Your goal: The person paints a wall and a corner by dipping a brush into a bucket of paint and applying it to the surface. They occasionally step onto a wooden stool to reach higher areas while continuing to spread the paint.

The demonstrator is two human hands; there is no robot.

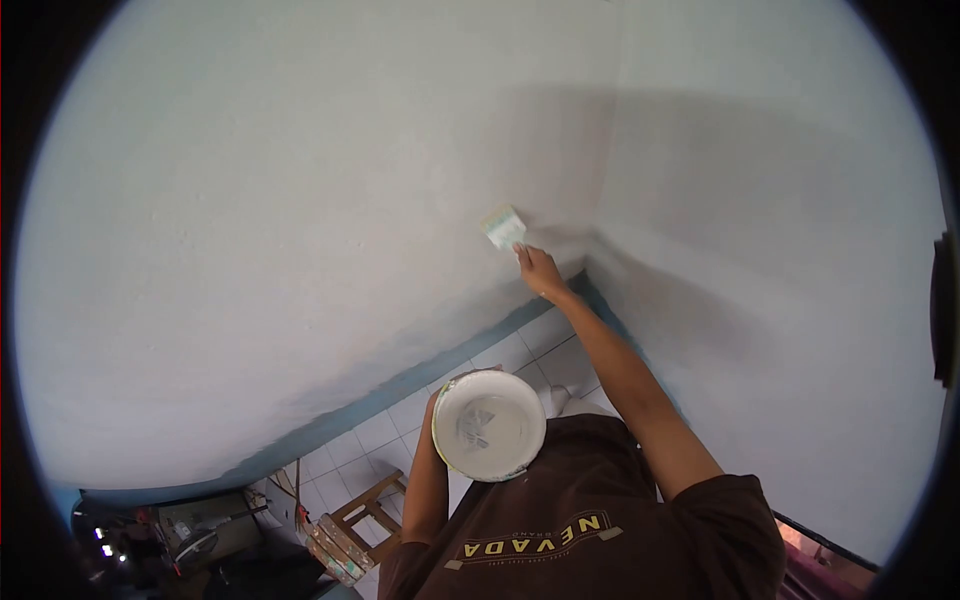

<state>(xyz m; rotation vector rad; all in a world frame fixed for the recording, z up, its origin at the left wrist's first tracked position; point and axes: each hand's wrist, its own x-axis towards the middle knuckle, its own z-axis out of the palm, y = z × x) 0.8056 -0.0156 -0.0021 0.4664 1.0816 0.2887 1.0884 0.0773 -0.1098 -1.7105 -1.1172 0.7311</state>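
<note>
My right hand (541, 270) reaches forward with its fingers closed round the handle of a flat paintbrush (503, 228). The brush's bristles are pale and lie at the white wall (330, 200), left of the room corner. Close to my body, my left hand (433, 407) holds a round white paint bucket (531, 418), mostly hidden behind it. Whitish paint lies in the bucket, with a grey patch showing at its bottom. Paint smears mark the bucket's rim.
A blue band (400, 384) runs along the wall's foot above white floor tiles (376, 430). At lower left are a paint-spotted wooden stool or ladder (345, 545) and dark clutter (205, 535). A second white wall (780, 300) rises on the right.
</note>
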